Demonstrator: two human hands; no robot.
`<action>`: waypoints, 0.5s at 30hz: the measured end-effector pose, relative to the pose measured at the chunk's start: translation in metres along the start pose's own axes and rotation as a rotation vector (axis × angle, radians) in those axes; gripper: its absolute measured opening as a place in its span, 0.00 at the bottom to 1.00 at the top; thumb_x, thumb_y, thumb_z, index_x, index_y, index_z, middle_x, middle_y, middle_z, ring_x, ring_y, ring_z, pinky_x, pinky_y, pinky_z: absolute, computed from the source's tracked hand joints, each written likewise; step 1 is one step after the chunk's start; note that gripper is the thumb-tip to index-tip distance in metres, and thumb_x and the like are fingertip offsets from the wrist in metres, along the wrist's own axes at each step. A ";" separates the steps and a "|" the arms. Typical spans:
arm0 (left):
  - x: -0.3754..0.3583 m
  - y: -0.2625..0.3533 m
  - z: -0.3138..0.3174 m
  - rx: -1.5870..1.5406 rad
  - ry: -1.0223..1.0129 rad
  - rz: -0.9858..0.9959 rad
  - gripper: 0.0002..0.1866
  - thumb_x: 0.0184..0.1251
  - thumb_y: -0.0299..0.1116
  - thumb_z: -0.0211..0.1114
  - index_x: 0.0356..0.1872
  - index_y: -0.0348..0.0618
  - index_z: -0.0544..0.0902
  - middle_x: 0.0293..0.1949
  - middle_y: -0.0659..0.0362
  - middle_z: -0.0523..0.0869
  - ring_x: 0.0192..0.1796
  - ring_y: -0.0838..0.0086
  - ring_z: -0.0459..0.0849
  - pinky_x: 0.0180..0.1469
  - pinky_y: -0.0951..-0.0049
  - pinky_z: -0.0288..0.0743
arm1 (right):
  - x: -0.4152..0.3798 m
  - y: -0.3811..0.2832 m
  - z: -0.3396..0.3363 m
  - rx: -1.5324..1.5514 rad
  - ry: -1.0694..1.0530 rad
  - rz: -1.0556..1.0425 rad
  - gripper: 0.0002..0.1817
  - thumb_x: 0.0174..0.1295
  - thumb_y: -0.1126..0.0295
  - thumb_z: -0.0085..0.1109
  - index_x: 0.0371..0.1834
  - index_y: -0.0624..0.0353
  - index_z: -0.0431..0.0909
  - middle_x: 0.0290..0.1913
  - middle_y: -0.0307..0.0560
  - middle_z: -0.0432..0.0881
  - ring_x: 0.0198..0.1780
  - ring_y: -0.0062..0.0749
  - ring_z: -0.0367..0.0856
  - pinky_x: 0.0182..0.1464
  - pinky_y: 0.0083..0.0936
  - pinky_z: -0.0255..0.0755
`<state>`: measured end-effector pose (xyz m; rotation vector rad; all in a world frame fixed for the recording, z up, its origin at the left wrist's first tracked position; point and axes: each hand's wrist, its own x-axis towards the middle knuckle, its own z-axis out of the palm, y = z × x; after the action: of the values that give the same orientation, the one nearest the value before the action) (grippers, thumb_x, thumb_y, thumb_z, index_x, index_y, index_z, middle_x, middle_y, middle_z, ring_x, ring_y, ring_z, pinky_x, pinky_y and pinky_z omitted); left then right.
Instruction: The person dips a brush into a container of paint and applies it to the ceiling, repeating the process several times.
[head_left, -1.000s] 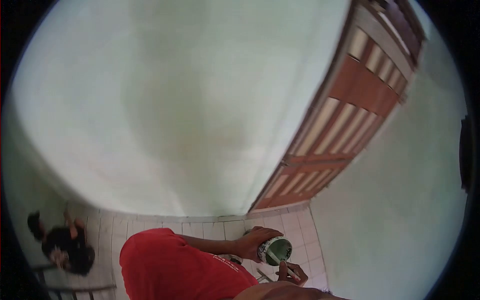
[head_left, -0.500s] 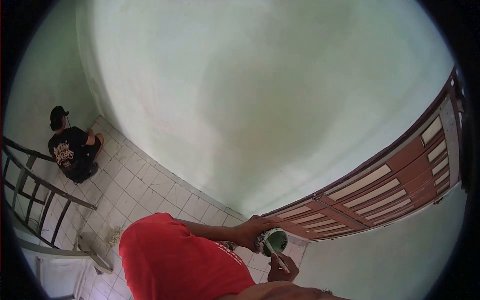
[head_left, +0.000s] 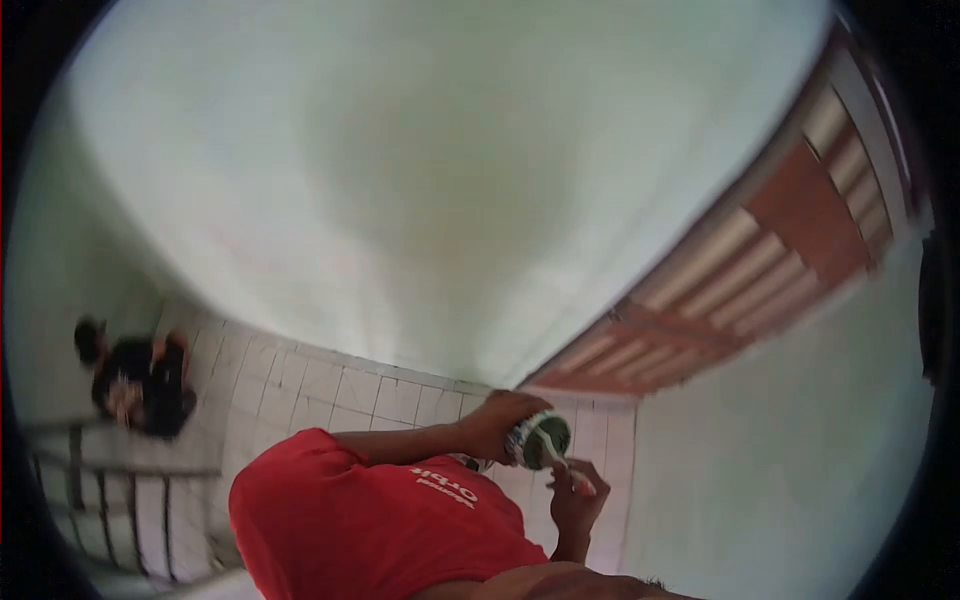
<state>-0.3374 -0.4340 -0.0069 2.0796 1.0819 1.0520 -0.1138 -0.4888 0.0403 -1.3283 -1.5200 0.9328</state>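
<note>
My left hand [head_left: 494, 426] is wrapped round a paint-spattered can [head_left: 520, 442], whose open top faces right and shows green inside. In my right hand [head_left: 578, 495] is a brush [head_left: 552, 448], held by its handle, with the far end inside the mouth of the can. Both hands are close together near the bottom centre, in front of the red shirt [head_left: 380, 515].
A pale green wall [head_left: 450, 180] fills the upper view. At right is a brown slatted door [head_left: 740, 290]. White tiles [head_left: 350, 395] cover the floor. A person in black [head_left: 145, 385] crouches at far left, above a dark metal railing [head_left: 120, 470].
The view has turned, with some blur, so the wall, door and crouching person sit differently. My right hand has moved slightly and shows more of its wrist; the brush remains in the can.
</note>
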 end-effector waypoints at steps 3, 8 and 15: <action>0.006 -0.014 -0.004 -0.081 -0.079 0.045 0.49 0.35 0.43 0.86 0.67 0.46 0.75 0.62 0.51 0.82 0.67 0.54 0.77 0.69 0.52 0.64 | -0.011 -0.005 0.007 0.014 0.040 0.043 0.07 0.63 0.75 0.71 0.40 0.67 0.85 0.32 0.46 0.88 0.32 0.24 0.87 0.35 0.24 0.81; 0.017 -0.029 -0.013 -0.059 -0.241 0.151 0.55 0.30 0.40 0.85 0.70 0.46 0.73 0.66 0.50 0.79 0.69 0.52 0.76 0.71 0.54 0.62 | -0.043 -0.029 0.008 -0.162 0.174 -0.016 0.10 0.62 0.77 0.72 0.43 0.66 0.82 0.38 0.49 0.90 0.34 0.26 0.89 0.39 0.23 0.82; 0.046 0.000 -0.044 -0.208 -0.364 0.354 0.60 0.25 0.36 0.88 0.72 0.46 0.70 0.67 0.51 0.79 0.68 0.53 0.76 0.71 0.56 0.62 | -0.082 -0.061 0.061 0.124 0.551 0.128 0.11 0.67 0.80 0.64 0.48 0.68 0.72 0.37 0.54 0.87 0.36 0.33 0.91 0.38 0.25 0.88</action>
<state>-0.3578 -0.3892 0.0340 2.2212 0.4192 0.8502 -0.1882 -0.5777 0.0664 -1.4539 -0.9512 0.6498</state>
